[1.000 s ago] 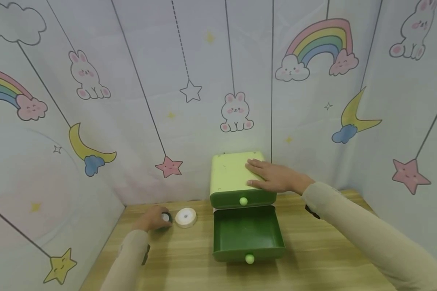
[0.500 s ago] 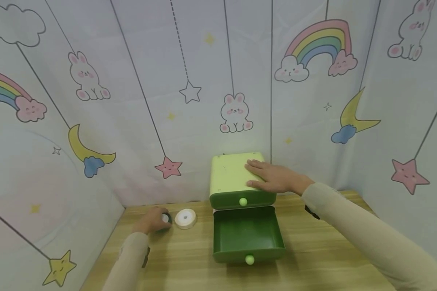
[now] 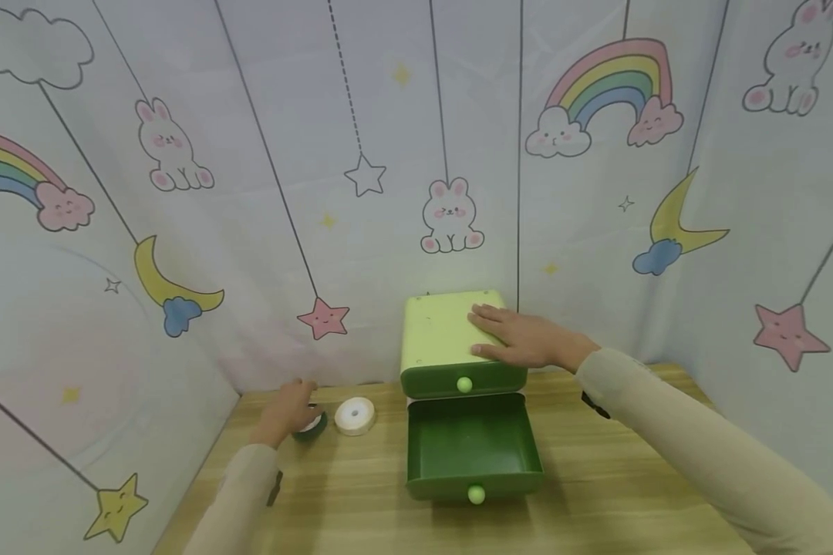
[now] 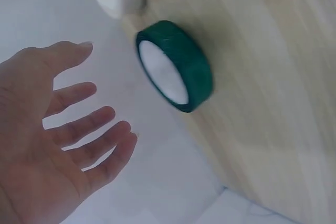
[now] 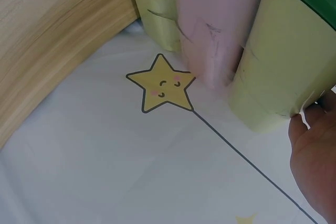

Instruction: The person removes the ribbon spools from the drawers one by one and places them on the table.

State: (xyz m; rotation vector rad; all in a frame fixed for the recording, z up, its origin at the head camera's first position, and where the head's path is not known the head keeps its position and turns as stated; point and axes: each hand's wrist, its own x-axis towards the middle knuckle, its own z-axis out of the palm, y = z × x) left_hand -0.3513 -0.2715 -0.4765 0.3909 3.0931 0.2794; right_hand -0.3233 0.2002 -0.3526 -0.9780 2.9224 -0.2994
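Observation:
My left hand (image 3: 291,408) hovers just above a roll of dark green ribbon (image 4: 181,66), its fingers spread and apart from the roll in the left wrist view. The green roll lies flat on the wooden table, with a white ribbon roll (image 3: 355,416) to its right. My right hand (image 3: 527,337) rests flat on the light-green top of a small drawer cabinet (image 3: 440,327). The cabinet's lower drawer (image 3: 473,439) is pulled out and nothing shows inside it; the upper drawer (image 3: 430,381) is closed. In the right wrist view the cabinet's side shows pale-green and pink layers.
A cloth backdrop (image 3: 389,254) printed with rabbits, stars and rainbows hangs behind and along both sides of the wooden table (image 3: 361,501). The pulled-out drawer juts toward the front, with a round light-green knob (image 3: 476,495).
My left hand has let go of the green ribbon roll and lifted slightly off it, fingers opening. The right hand stays where it was on the cabinet.

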